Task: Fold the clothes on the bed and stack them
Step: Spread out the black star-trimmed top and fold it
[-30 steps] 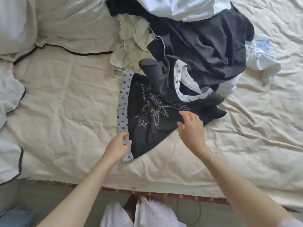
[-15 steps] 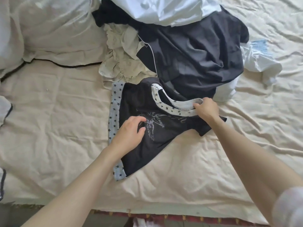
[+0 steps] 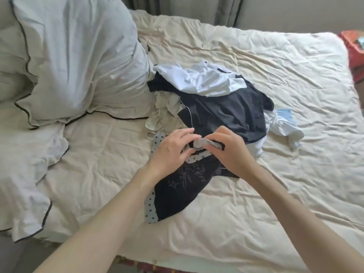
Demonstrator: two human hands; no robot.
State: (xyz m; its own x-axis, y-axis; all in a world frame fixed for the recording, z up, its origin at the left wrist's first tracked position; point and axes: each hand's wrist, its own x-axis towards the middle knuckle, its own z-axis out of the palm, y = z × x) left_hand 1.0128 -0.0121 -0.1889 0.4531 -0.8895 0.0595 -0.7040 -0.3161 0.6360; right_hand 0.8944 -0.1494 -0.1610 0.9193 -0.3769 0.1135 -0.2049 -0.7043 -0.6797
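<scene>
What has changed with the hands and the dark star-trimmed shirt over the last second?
The left hand left the shirt's lower edge and moved up to the neckline. The right hand also went up to the collar. Both now pinch the star-printed collar together. The dark shirt lies in about the same spot on the bed, and the pile of clothes behind it looks untouched.

Both bare forearms are reaching forward and converging at the middle. The left hand (image 3: 173,148) is curling its fingers inward, thumb toward the right hand (image 3: 229,149), which is pinching with bent fingers; the two hands are almost touching.
</scene>
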